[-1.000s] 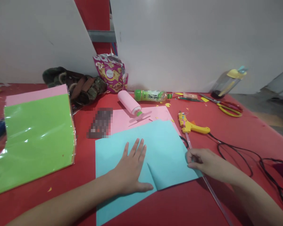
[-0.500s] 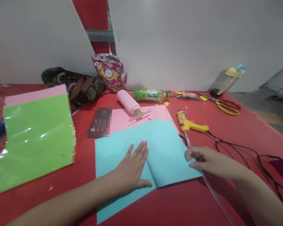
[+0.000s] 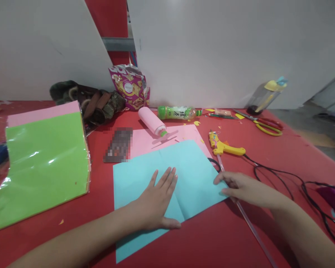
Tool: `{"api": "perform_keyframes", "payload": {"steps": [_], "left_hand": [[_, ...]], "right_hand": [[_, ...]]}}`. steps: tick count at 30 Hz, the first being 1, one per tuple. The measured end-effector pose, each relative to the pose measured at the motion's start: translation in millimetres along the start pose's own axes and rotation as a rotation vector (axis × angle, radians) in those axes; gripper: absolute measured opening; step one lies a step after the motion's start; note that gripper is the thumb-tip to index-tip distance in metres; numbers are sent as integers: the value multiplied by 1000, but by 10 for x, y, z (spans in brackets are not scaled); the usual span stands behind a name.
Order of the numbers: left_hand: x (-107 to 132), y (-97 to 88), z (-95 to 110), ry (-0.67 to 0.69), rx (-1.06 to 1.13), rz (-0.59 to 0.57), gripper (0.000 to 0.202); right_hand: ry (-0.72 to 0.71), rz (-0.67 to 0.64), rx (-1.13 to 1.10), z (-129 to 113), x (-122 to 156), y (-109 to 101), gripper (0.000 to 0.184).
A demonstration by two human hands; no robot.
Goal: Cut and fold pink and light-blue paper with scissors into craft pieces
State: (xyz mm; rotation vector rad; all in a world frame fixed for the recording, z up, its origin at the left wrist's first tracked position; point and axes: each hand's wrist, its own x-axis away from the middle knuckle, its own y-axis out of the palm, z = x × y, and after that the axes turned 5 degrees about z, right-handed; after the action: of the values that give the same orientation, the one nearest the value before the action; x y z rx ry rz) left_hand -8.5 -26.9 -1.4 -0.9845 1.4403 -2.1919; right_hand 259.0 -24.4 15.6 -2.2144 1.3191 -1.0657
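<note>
A light blue paper sheet (image 3: 145,167) lies on the red table (image 3: 72,230) in front of me, creased down its middle. My left hand (image 3: 156,203) presses flat on it, fingers stretched out, just left of the crease. My right hand (image 3: 240,188) rests at the sheet's right edge with its fingertips pinching the paper's corner. A pink sheet (image 3: 147,141) lies under the blue one at the back.
A yellow glue gun (image 3: 223,147) with a clear glue stick and black cable (image 3: 281,178) lies right of the paper. A pink bottle (image 3: 152,121), green drink bottle (image 3: 175,111), scissors (image 3: 268,126), snack bag (image 3: 130,91) and wrapped green paper pack (image 3: 41,163) surround it.
The right flap of the blue sheet has been lowered closer to the table. My right hand slid slightly left and away from me along the edge. The left hand stays flat.
</note>
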Motion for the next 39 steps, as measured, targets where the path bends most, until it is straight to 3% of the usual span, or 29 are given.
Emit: {"api": "perform_keyframes", "payload": {"steps": [5, 11, 18, 25, 28, 32, 35, 39], "left_hand": [[1, 0, 12, -11, -4, -17, 106], [-8, 14, 8, -12, -9, -10, 104], [-3, 25, 0, 1, 15, 7, 104], [0, 54, -22, 22, 48, 36, 103], [19, 24, -47, 52, 83, 22, 103], [52, -38, -84, 93, 152, -10, 105], [65, -69, -101, 119, 212, -33, 105], [80, -76, -104, 172, 316, -21, 102]], "right_hand": [[-18, -4, 113, 21, 3, 3, 8], [90, -75, 59, 4, 51, -21, 5], [42, 15, 94, -17, 60, -107, 5], [-188, 340, 89, -56, 15, -49, 26], [-277, 607, 154, -25, -41, 9, 25], [-397, 991, 401, 46, -97, 66, 28], [-394, 1211, 468, 33, -72, 65, 31], [-276, 1339, 201, -60, -3, 46, 28]]}}
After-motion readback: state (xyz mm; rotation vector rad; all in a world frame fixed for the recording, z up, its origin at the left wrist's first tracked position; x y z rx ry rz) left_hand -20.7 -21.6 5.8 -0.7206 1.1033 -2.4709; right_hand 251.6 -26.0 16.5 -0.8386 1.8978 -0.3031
